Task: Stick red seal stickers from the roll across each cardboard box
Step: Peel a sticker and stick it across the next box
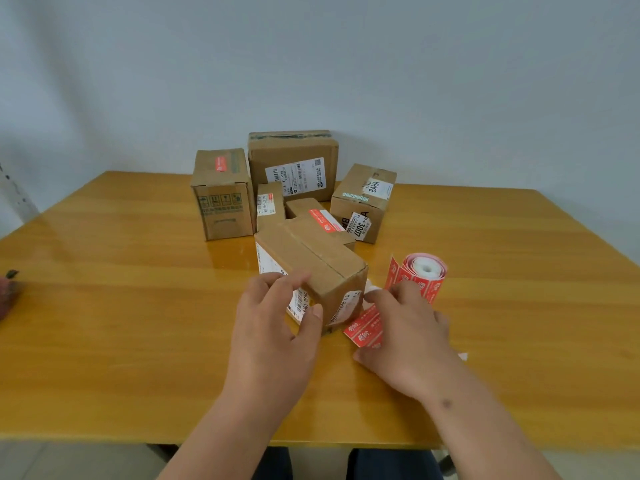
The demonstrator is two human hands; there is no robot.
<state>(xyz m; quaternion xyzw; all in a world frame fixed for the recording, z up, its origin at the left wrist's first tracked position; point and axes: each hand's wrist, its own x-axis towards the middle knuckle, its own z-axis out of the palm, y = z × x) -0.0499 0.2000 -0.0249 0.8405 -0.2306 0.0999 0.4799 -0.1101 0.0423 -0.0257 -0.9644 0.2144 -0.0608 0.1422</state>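
Observation:
A cardboard box lies tilted near the middle of the wooden table, its taped seam facing up. My left hand grips its near corner, fingers over the top edge and thumb on the front face. To the right, a roll of red seal stickers lies on its side with a strip trailing toward me. My right hand pinches that strip beside the box and covers part of it.
Several other cardboard boxes cluster behind: a tall one with a red sticker on top, a large one against the wall, one marked BAHA and two small ones. A dark red object sits at the left edge.

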